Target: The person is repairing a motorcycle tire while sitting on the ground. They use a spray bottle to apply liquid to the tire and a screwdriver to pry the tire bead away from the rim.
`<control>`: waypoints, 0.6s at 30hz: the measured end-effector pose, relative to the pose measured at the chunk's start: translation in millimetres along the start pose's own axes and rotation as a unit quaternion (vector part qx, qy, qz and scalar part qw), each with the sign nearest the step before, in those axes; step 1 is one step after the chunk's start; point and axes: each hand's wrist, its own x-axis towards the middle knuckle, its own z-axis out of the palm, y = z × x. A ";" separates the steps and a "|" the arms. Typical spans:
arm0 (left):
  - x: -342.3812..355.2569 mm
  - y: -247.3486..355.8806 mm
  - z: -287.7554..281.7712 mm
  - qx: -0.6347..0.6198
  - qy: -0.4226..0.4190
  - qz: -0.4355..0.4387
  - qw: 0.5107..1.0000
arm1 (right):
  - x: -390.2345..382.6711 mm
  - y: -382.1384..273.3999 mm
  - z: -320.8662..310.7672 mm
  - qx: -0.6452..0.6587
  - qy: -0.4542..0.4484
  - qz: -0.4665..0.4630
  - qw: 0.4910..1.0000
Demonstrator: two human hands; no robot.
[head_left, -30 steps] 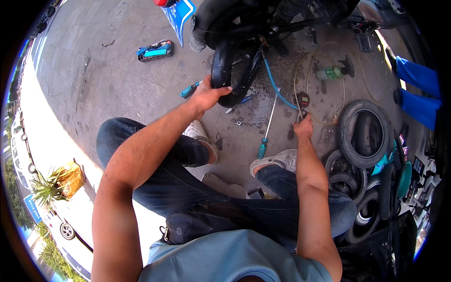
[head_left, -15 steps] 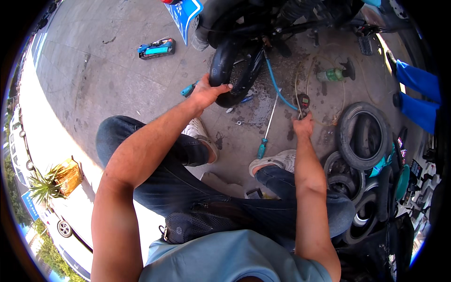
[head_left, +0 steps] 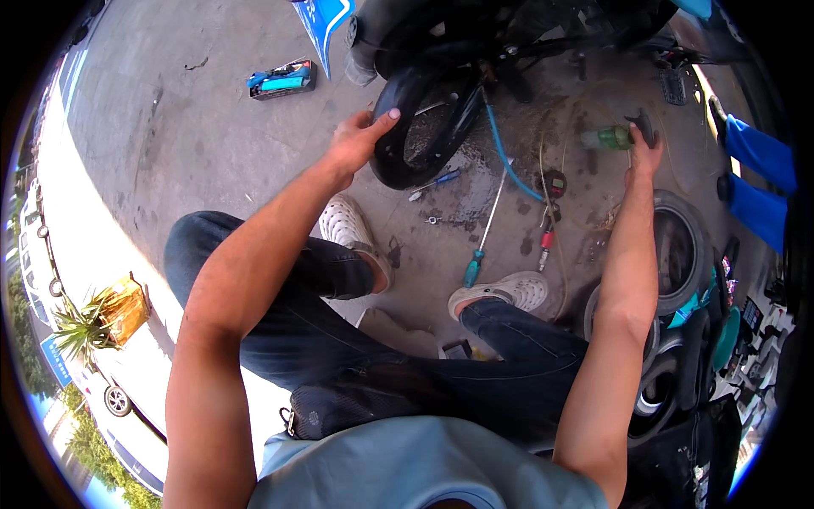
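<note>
My left hand (head_left: 360,144) grips the near curve of a black tire (head_left: 397,163), its thumb lying on the rubber. The tire belongs to a motorbike or scooter (head_left: 509,34) standing at the top. Far to the right, my right hand (head_left: 646,157) is closed at the dark spray head of a green see-through spray bottle (head_left: 606,137) lying on its side; motion blurs it slightly. A light blue hose (head_left: 500,144) runs from beside the tire to a red-and-black pressure gauge (head_left: 554,182) on the ground. Below the gauge sits a red air connector (head_left: 547,239).
A long screwdriver with a teal handle (head_left: 473,268) lies between my shoes. A blue tool (head_left: 447,176) and a small metal piece (head_left: 433,220) rest near the tire. Loose tires (head_left: 682,293) are piled at right. A tool box (head_left: 284,82) stands upper left.
My right hand has let go of the gauge and moved right and up to the spray bottle. My left hand stays on the tire, which has shifted slightly left.
</note>
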 end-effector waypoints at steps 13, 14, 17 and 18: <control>-1.4 -8.3 -6.3 0.057 -0.056 0.063 0.995 | -41.3 -31.0 -10.9 -0.044 0.070 -0.017 0.996; -5.7 -9.0 -5.2 0.093 -0.027 0.071 0.993 | -50.6 -50.5 -12.8 -0.007 0.053 -0.032 0.998; -19.5 5.5 -3.4 0.312 -0.007 0.053 0.949 | -76.5 -121.7 -29.0 0.018 -0.007 -0.055 0.998; -26.0 10.3 -4.6 0.401 -0.008 0.037 0.915 | -94.0 -149.3 -29.8 0.023 -0.075 -0.063 0.995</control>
